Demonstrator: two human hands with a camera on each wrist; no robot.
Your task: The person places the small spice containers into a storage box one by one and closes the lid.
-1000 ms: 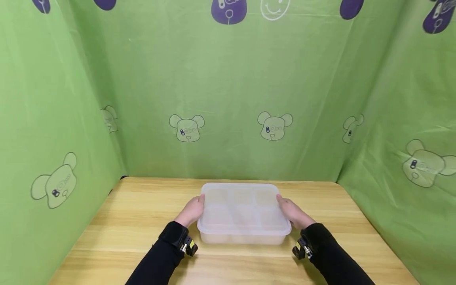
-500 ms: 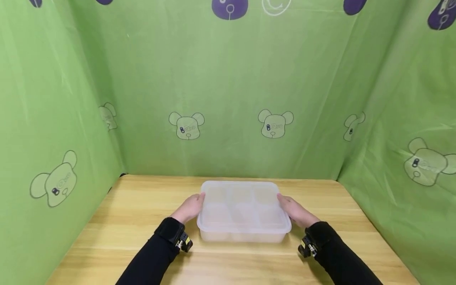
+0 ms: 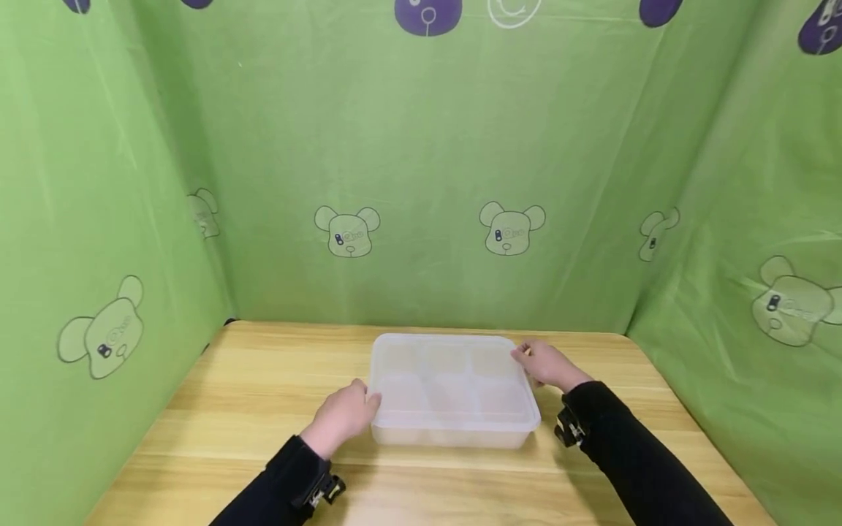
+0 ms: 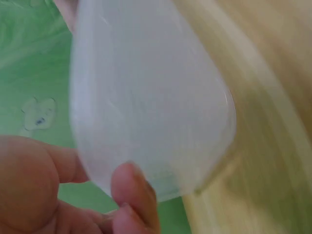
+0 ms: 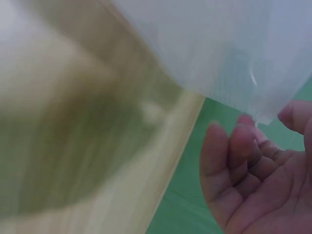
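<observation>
A frosted plastic storage box with a translucent lid sits on the wooden table, and faint compartments show through the lid. My left hand holds the box's left side, its thumb on the lid's rim. In the left wrist view, fingertips touch the frosted wall. At the far right corner, my right hand pinches the lid's edge. The right wrist view has its curled fingers and thumb close about that corner; the exact contact is hard to see.
The box stands near the middle of the wooden table. Green cloth with bear-face prints hangs behind the table and on both sides. Each black sleeve carries a small wrist camera.
My left hand has slid down the box's left side toward me. The right hand has moved up to the far right corner and its fingers have curled. The box stays in place.
</observation>
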